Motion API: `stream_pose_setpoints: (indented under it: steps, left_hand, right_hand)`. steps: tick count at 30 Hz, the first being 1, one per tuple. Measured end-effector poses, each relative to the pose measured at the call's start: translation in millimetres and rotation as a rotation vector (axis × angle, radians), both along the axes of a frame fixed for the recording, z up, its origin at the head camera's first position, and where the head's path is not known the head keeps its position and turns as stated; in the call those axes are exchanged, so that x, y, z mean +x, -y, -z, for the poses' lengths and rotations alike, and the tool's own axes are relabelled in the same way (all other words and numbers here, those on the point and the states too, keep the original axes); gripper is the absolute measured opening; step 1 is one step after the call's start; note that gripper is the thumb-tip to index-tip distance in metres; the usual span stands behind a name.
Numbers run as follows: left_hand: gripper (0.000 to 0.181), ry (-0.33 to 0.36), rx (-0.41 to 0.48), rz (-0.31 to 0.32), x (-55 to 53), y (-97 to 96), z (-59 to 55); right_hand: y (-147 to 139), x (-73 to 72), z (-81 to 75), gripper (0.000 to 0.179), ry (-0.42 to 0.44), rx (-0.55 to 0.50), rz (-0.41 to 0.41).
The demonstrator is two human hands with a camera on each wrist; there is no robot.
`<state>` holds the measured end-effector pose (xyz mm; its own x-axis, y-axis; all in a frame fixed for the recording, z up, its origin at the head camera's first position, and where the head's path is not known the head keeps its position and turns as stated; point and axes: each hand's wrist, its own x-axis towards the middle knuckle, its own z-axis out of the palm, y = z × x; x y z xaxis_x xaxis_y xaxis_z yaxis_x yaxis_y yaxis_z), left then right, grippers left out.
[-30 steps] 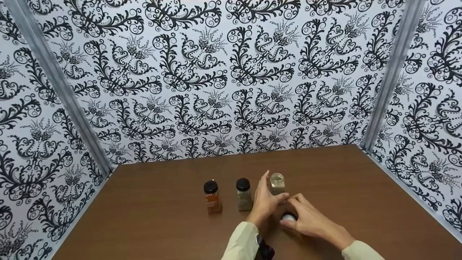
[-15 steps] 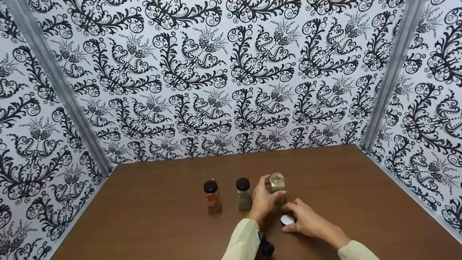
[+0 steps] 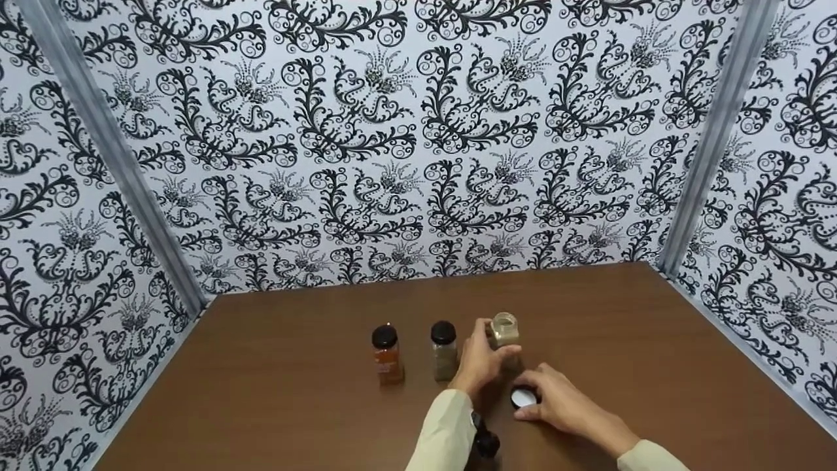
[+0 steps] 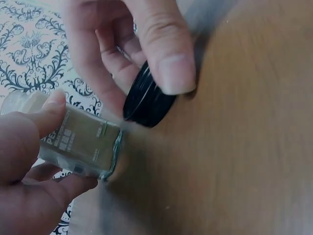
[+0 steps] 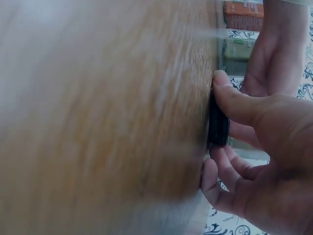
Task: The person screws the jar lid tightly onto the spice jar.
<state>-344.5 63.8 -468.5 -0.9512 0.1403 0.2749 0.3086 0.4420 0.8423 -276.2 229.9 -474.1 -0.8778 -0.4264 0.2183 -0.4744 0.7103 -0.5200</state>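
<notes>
My left hand [image 3: 480, 361] grips an uncapped clear spice jar [image 3: 505, 332] of pale greenish-brown powder, upright on the table in the head view. Part of a printed label, "PE...", shows on this jar [image 4: 80, 139] in the left wrist view. Just to the near right, my right hand [image 3: 561, 400] pinches a round black lid [image 3: 524, 398] by its rim, thumb on one side and fingers on the other. The lid's white inside faces up. From the right wrist, the lid [image 5: 218, 122] looks flat against the tabletop.
Two black-capped spice jars stand to the left: one with orange-red contents [image 3: 388, 363], one with greyish-green contents [image 3: 444, 358] close to my left forearm. The brown table [image 3: 294, 392] is bounded by black-and-white patterned walls [image 3: 366, 144] at the back and sides.
My right hand has drawn slightly back from the jar, and more of the lid's white inside shows. The left fingers have settled lower around the jar, which stays in place.
</notes>
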Motion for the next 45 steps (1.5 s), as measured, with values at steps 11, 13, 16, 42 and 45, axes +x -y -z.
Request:
stream_pose_setpoints:
  steps: [11, 13, 16, 42, 45]
  left_hand:
    - [0.051, -0.029, -0.003, 0.106, -9.6, 4.6, 3.4]
    - [0.05, -0.033, 0.004, 0.124, -10.9, 5.6, 5.2]
    - [0.049, -0.028, 0.015, 0.148, -12.1, 7.5, 7.6]
    - [0.046, -0.035, 0.039, 0.193, -12.3, 9.2, 10.1]
    - [0.045, -0.029, 0.039, 0.183, -11.9, 9.4, 10.8]
  right_hand:
    - [10.9, 5.1, -3.9, 0.039, -0.053, 0.041, 0.072]
    - [14.0, 5.1, -5.9, 0.04, -0.065, 0.048, 0.086]
    - [18.0, 4.9, -8.3, 0.04, -0.075, 0.051, 0.098]
    - [7.1, -10.6, -55.7, 0.036, -0.156, -0.151, 0.083]
    - [9.1, -12.0, -58.1, 0.038, -0.125, -0.178, 0.088]
